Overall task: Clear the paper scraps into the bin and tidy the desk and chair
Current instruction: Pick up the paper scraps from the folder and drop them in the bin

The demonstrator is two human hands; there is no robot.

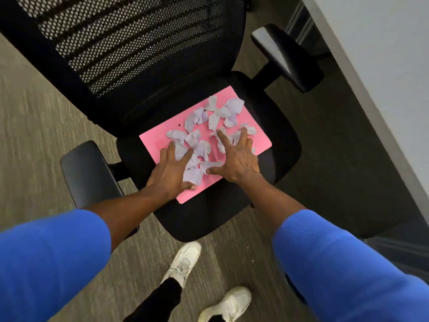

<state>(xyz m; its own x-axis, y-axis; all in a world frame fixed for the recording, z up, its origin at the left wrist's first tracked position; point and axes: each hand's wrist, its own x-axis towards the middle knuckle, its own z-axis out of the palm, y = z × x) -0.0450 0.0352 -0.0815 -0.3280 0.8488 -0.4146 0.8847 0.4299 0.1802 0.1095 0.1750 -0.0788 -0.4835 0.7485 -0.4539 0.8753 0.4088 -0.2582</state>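
Observation:
A black mesh office chair (232, 217) stands in front of me. On its seat lies a pink sheet (162, 133) covered with several crumpled pale lilac paper scraps (220, 112). My left hand (173, 169) rests flat on the near left part of the sheet, fingers spread over scraps. My right hand (236, 156) is spread over the scraps at the near right, fingertips touching them. Neither hand has closed around anything.
The chair has two black armrests, one at the left (88, 173) and one at the upper right (285, 56). A white desk edge (383, 66) runs along the right side. My white shoes (183, 263) stand on the grey carpet below the seat.

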